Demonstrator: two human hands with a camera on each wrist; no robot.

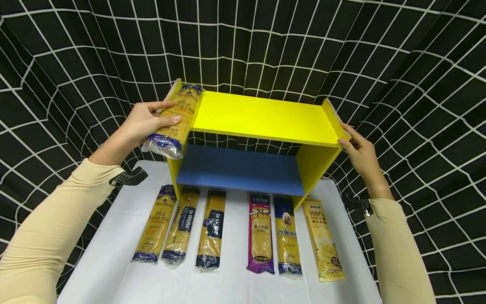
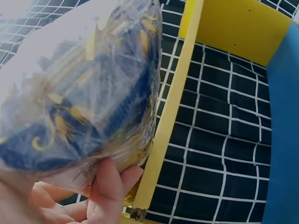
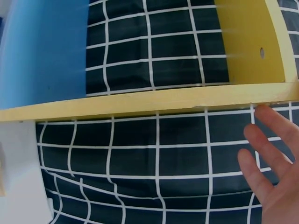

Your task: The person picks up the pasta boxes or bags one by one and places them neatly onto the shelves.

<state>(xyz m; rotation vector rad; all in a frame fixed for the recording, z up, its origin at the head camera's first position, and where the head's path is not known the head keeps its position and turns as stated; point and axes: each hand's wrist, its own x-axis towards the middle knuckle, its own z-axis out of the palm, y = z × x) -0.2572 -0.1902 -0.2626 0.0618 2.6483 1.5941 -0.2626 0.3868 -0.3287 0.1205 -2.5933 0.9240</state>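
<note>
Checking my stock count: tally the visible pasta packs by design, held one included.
la sicilia packs: 2
ankara pack: 1
Purple-edged pack: 1
Pale yellow "100%" pack: 1
Gold packs, Chinese lettering, blue ends (one held): 2
Total: 7

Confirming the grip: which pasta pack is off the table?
The blue-and-yellow pack labelled SPAGHETTI, held by the left hand at the left end of the yellow shelf; the other six packs lie on the white table.
</note>
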